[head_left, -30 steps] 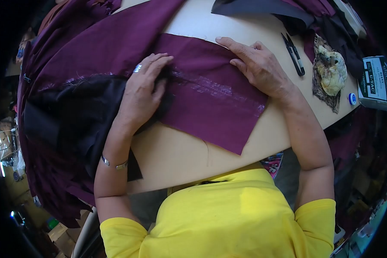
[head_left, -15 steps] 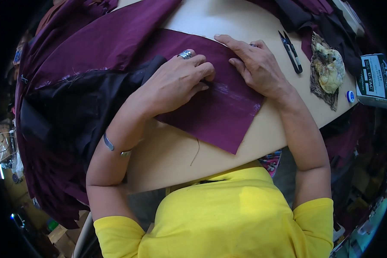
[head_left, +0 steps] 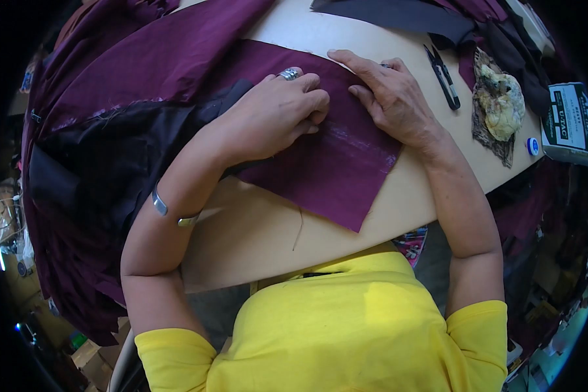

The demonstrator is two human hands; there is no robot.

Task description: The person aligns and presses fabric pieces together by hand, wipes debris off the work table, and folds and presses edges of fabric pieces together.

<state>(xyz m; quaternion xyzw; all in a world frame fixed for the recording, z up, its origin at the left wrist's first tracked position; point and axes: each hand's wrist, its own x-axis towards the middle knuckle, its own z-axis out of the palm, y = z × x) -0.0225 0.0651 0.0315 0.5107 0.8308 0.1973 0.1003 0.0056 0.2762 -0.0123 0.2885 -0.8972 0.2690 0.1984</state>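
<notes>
Maroon fabric (head_left: 346, 176) lies flat on the table, with pale whitish marks across it near my hands. My left hand (head_left: 284, 108) is over this cloth with its fingers curled and pinched; whatever they hold, if anything, is hidden. A ring and a silver cuff bracelet (head_left: 160, 202) are on that arm. My right hand (head_left: 398, 101) rests along the right edge of the cloth, index finger stretched toward the far edge and thumb apart. Black fabric (head_left: 111, 157) bunches beside my left forearm, joined to more maroon cloth along a frayed seam.
On the tan table (head_left: 242, 235) lie black thread snips (head_left: 443, 78), a crumpled pale and brown cloth lump (head_left: 500, 108) and a small blue-white cap (head_left: 532, 146). A green and white box (head_left: 571, 121) stands at the right edge. Dark fabric (head_left: 398, 16) lies at the back.
My left hand has shifted slightly up and right, with its forearm and elbow swinging outward. The dark cloth at the back now reaches farther left. My right hand stays nearly still.
</notes>
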